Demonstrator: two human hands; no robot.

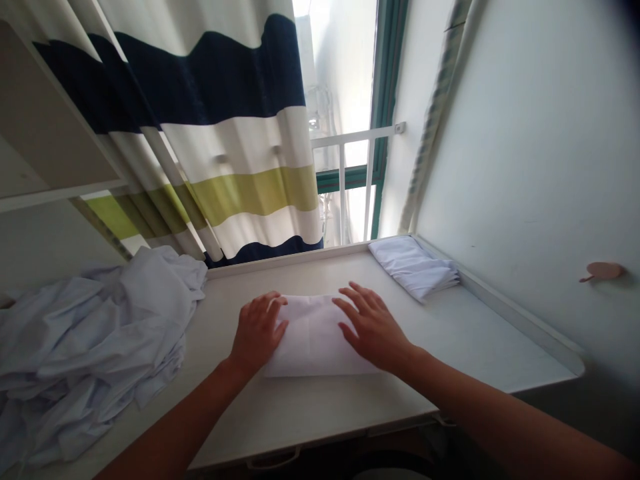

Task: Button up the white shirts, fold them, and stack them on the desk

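Grip: both hands apart, nothing clamped. Head view: left hand (257,330) is on the left end of the cloth (311,340), fingers bent, thumb clear of the index finger. Right hand (376,327) lies over the right end, fingers spread. Can't tell how hard either one presses. Cloth is white, folded to a flat rectangle, mid-desk, near the front edge.

Around it: desk (310,417) is white, with a raised lip along the back and right. Loose white pile (100,333) takes up the left end, well apart from the cloth. Folded bundle (413,267) sits in the back right corner, near the lip. Hands cover both ends of the cloth; forearms cross the front edge. Behind the desk: striped curtain (240,80), white rail (356,137), green window frame (383,73). Pink peg (604,270) on the right wall (525,153).

Count: 1 cloth under the hands, 1 bundle, 1 pile (pieces in it can't be counted), 1 peg, 2 rail uprights right of the curtain.
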